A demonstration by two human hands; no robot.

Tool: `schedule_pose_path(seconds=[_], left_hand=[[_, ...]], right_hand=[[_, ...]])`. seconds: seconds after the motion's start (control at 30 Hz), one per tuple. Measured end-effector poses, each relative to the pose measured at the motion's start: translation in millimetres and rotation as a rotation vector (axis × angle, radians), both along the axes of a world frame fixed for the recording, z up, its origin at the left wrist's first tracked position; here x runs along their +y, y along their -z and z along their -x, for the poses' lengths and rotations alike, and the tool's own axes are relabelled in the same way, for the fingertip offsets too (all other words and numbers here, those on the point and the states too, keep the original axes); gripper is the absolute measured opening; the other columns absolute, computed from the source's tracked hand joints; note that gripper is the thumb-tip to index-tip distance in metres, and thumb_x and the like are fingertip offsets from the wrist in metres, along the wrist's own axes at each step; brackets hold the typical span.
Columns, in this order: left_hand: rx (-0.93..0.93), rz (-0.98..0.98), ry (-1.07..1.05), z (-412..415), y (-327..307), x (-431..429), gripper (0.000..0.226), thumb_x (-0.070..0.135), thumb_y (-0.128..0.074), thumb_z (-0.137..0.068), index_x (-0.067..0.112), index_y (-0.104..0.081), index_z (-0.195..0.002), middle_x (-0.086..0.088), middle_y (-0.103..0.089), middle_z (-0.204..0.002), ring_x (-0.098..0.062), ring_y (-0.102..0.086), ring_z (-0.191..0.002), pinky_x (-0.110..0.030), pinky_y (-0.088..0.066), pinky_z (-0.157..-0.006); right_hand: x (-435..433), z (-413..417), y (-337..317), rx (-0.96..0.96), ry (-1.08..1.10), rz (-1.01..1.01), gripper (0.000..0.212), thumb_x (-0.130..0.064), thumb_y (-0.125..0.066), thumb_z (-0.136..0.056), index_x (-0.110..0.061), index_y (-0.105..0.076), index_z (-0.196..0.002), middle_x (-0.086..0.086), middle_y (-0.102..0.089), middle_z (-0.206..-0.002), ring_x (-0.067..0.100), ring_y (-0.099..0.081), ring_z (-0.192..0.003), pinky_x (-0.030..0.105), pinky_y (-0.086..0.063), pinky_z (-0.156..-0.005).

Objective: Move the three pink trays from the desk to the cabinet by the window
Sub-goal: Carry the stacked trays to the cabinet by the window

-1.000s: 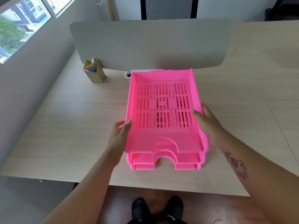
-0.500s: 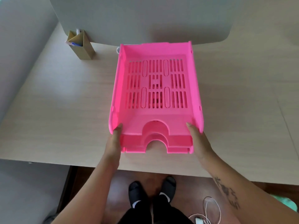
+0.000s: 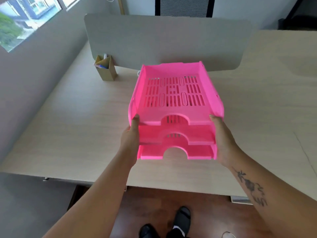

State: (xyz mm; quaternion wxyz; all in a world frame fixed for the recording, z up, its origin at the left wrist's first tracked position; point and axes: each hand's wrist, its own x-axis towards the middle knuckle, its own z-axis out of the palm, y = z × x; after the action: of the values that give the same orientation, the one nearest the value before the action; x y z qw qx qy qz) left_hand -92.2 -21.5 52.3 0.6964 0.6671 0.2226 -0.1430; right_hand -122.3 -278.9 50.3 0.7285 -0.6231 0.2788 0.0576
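Observation:
A stack of three pink trays [image 3: 175, 115] with slotted bottoms is held up over the wooden desk [image 3: 72, 131], its near end raised and its open fronts facing me. My left hand [image 3: 131, 140] clamps the stack's left side near the front. On the opposite side my right hand [image 3: 223, 140] presses against the right wall. The fingers under the stack are hidden. No cabinet is in view.
A grey divider panel [image 3: 171, 42] stands along the desk's far edge. A small cardboard pen holder [image 3: 105, 70] sits at the back left. A window [image 3: 22, 18] is in the upper left wall. My feet [image 3: 171, 225] stand on the brown floor below the desk's near edge.
My hands slid from the stack's middle sides to its front corners, then raised the three trays off the desk toward me.

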Motion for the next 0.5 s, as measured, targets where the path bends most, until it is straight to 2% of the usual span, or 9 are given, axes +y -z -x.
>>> schedule_pose_path(seconds=[0.2, 0.37, 0.43, 0.5], left_hand=[[-0.033, 0.022, -0.179, 26.1, -32.7, 54.7, 0.074, 0.082, -0.045, -0.067, 0.026, -0.065, -0.11, -0.011, -0.074, -0.104, -0.035, -0.072, -0.092, -0.055, -0.056, -0.084], [-0.123, -0.02, -0.427, 44.2, -58.5, 107.9, 0.073, 0.08, -0.046, -0.065, 0.022, -0.068, -0.103, -0.012, -0.074, -0.102, -0.033, -0.071, -0.09, -0.054, -0.055, -0.086], [-0.125, -0.009, -0.557, 56.6, -67.1, 126.1, 0.067, 0.08, -0.05, -0.067, 0.023, -0.068, -0.097, -0.012, -0.074, -0.1, -0.031, -0.072, -0.089, -0.051, -0.055, -0.087], [-0.141, -0.009, -0.701, 75.6, -76.4, 139.4, 0.051, 0.071, -0.052, -0.079, 0.023, -0.066, -0.087, -0.009, -0.074, -0.093, -0.029, -0.071, -0.087, -0.047, -0.055, -0.087]], right_hand=[[55.1, -6.6, -31.0, -0.096, -0.109, 0.016, 0.059, -0.069, -0.053, -0.074, -0.031, -0.066, -0.117, 0.012, -0.074, -0.109, 0.034, -0.073, -0.094, 0.064, -0.053, -0.086], [116.0, -34.8, -52.0, -0.163, -0.287, -0.014, 0.058, -0.069, -0.056, -0.073, -0.033, -0.066, -0.117, 0.008, -0.073, -0.113, 0.033, -0.07, -0.102, 0.062, -0.05, -0.093], [143.1, -51.6, -54.1, -0.167, -0.395, -0.049, 0.058, -0.07, -0.056, -0.072, -0.035, -0.065, -0.117, 0.01, -0.073, -0.113, 0.034, -0.07, -0.101, 0.065, -0.05, -0.091], [171.4, -64.5, -57.1, -0.165, -0.508, -0.079, 0.058, -0.07, -0.056, -0.071, -0.036, -0.065, -0.117, 0.01, -0.073, -0.113, 0.034, -0.07, -0.1, 0.064, -0.051, -0.09]])
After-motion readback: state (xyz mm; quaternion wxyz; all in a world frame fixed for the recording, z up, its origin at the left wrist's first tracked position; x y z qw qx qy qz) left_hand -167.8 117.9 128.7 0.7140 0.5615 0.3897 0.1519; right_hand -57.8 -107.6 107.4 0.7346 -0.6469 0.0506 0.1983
